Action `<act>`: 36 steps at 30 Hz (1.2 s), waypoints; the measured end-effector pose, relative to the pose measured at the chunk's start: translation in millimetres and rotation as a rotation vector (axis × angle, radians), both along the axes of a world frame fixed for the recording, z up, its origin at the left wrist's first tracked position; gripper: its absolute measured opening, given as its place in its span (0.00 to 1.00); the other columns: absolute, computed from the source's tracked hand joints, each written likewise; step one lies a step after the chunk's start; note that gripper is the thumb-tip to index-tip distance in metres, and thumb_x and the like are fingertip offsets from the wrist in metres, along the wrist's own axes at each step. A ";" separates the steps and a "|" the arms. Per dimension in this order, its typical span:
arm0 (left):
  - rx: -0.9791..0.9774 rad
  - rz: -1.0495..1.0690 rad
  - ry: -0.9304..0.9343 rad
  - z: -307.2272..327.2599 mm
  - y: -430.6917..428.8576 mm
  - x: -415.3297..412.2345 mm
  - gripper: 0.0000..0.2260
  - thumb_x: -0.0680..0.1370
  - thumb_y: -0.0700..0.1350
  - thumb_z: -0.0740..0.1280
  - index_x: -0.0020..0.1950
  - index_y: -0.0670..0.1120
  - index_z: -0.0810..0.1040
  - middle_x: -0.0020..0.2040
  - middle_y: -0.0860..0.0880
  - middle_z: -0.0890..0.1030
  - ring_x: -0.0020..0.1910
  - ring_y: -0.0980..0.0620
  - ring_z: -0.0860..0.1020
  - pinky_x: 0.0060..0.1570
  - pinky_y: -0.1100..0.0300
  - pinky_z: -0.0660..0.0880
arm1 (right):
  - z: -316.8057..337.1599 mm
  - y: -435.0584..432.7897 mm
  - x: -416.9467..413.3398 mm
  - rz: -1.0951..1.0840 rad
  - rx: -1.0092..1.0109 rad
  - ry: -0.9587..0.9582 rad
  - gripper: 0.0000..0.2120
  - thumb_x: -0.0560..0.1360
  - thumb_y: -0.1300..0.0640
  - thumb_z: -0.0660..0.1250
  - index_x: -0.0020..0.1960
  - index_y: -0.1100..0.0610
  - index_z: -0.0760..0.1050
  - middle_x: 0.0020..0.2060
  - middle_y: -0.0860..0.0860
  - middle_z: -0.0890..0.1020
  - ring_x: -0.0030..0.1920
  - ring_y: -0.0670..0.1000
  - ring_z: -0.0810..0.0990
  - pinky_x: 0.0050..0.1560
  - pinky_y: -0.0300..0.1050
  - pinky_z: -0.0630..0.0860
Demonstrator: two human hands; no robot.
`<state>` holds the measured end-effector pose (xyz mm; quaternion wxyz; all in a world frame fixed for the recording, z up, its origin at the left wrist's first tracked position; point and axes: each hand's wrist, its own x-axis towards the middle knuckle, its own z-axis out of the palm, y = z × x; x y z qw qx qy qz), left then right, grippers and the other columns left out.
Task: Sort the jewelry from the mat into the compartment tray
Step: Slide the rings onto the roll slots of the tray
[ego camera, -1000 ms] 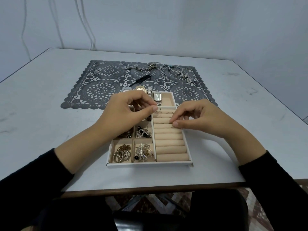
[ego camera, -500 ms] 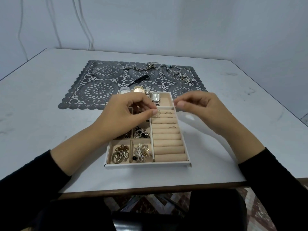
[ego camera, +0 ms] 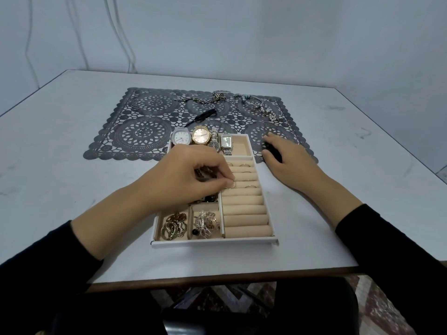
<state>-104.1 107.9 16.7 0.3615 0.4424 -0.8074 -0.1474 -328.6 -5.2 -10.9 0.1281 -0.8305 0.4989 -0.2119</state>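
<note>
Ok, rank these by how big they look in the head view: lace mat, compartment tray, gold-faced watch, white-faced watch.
1. lace mat, the largest.
2. compartment tray, smaller even though it lies nearer the camera.
3. gold-faced watch and white-faced watch: side by side, they look alike, so no ranking between them.

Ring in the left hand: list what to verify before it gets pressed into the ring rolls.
1. Grip: ok, the left hand pinches the ring at its fingertips.
2. Position: ok, it is at the left end of the ring rolls, apart from the neighbouring ring.
3. Seated in a slot: cannot tell.
4. Right hand off the tray: ok, it is over the mat corner beside it.
5. Mat emptied: not ok, chains lie along its far edge.
</note>
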 end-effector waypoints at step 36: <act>0.209 0.024 0.006 7.2 -2.2 -0.5 0.04 0.72 0.45 0.76 0.46 0.50 0.85 0.42 0.56 0.84 0.46 0.56 0.82 0.49 0.60 0.78 | 8.6 8.3 1.6 0.030 -0.031 0.038 0.14 0.81 0.57 0.58 0.62 0.64 0.73 0.60 0.59 0.77 0.60 0.57 0.73 0.56 0.42 0.64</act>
